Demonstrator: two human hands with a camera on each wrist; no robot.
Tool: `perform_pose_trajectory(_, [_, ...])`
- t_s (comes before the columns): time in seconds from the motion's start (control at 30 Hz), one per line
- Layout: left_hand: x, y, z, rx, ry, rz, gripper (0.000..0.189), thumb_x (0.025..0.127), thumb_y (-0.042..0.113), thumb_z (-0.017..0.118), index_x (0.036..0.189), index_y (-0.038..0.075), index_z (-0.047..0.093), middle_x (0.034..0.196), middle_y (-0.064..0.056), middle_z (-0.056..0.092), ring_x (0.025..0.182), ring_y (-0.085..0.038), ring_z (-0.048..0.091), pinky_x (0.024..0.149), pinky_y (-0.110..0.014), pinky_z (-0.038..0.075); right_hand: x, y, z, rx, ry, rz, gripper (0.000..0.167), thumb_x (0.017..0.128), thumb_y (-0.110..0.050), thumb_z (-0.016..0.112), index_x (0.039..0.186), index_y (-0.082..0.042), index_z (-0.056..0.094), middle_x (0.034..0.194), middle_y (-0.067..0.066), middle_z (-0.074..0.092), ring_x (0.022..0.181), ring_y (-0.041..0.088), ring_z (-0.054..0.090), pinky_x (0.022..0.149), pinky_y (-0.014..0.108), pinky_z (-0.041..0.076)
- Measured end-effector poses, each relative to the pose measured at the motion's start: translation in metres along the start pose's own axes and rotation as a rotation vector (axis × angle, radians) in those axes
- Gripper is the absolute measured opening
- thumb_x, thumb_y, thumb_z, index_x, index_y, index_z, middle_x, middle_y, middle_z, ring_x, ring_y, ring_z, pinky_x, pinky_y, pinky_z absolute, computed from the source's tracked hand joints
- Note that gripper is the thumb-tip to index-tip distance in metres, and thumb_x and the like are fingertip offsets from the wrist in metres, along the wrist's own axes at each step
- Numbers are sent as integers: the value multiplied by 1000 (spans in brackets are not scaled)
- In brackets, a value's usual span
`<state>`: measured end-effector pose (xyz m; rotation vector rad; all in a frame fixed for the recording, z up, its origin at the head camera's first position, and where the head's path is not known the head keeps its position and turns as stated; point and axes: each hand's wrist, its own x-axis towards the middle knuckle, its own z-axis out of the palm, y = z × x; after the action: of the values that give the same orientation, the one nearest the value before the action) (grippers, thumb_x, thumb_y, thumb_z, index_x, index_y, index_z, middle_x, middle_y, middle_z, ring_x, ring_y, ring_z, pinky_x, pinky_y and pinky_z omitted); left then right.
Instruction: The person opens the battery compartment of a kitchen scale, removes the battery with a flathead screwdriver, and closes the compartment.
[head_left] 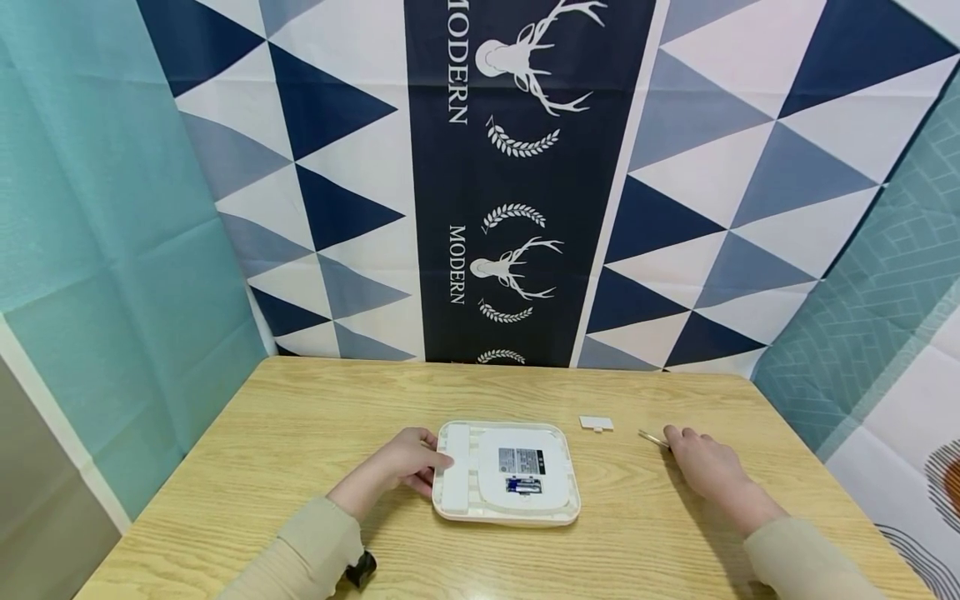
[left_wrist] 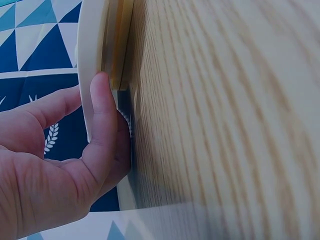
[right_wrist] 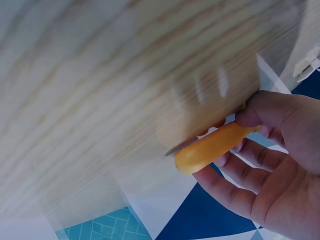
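From where I operate, the white device (head_left: 489, 477) lies on the desk (head_left: 337, 400) in the lower middle of the head view, its underside hidden and its left edge partly covered by a thumb. The left wrist view gives me only a cut-off strip of its pale rim, at upper left. It is a flat square with rounded corners, a raised rim, a long white strip down the left and a rounded panel at right. A grey and black label (head_left: 521, 461) sits on that panel, too small for me to read. Below it, an uncovered bay shows blue batteries (head_left: 522, 485); I can't make out how many.

My left hand (head_left: 408, 460) grips the left edge, thumb on top, fingers partly hidden beneath. At right, my right hand (head_left: 703, 468) pinches an orange tool (right_wrist: 215, 148), thumb at one end, fingers curled below. A slim metallic end shows in the head view, but I can't tell the tool's kind.

Between the device and that hand, slightly higher, lies a small white cover (head_left: 596, 423). Patterned cloth (head_left: 510, 192) fills the background. A dark object (head_left: 362, 569) at lower left is half hidden by the sleeve (head_left: 315, 542).
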<state>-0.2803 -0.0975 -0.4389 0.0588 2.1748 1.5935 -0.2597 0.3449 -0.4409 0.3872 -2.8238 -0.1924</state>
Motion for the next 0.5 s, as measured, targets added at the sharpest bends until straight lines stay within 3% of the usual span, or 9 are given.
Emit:
perform_pose_trajectory(0.2, [1,-1,0,-9,-5,2,35,85,9,69,111,-3,50,77,-12,63,57,-17,59,51,-33,58,1,0,-1,-20,-5,-15,16,88,4,55,103,-1,51,74,14,55,57,30,55,43,45,49])
perform_pose_trajectory(0.5, [2,-2,0,-4,-4,-12,34,86,8,68,113,-2,50,77,-13,64,58,-17,60,51,-33,58,10,-5,-12,-22,62,-33,18,87,2,58,98,-9,49,74,11,59,61,31,54,40,47,45])
